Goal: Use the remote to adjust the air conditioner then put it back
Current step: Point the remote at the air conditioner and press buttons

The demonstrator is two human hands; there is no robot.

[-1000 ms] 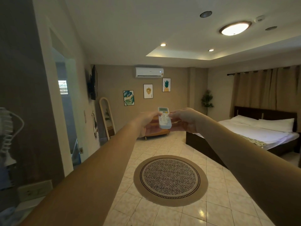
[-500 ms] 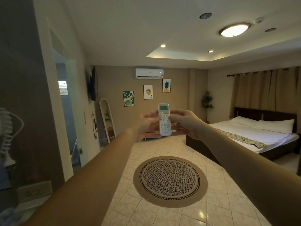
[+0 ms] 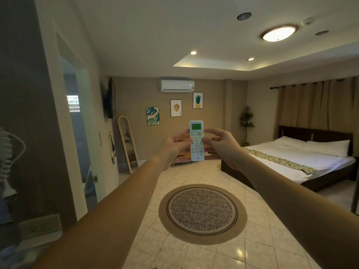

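A white remote (image 3: 196,150) with a lit green screen stands upright at arm's length in front of me. My left hand (image 3: 174,148) grips its left side and back. My right hand (image 3: 223,146) holds its right edge, with the thumb resting on the buttons. High on the far wall, straight above the remote, hangs the white air conditioner (image 3: 177,85), a small blue light showing at its right end.
A round patterned rug (image 3: 202,213) lies on the tiled floor below my arms. A bed (image 3: 303,160) with white sheets fills the right side. A leaning mirror (image 3: 128,142), a wall television (image 3: 110,98) and a doorway (image 3: 77,133) line the left wall.
Both hands have raised the remote and tipped it upright, so its screen now faces me. A light now shows on the air conditioner's right end.
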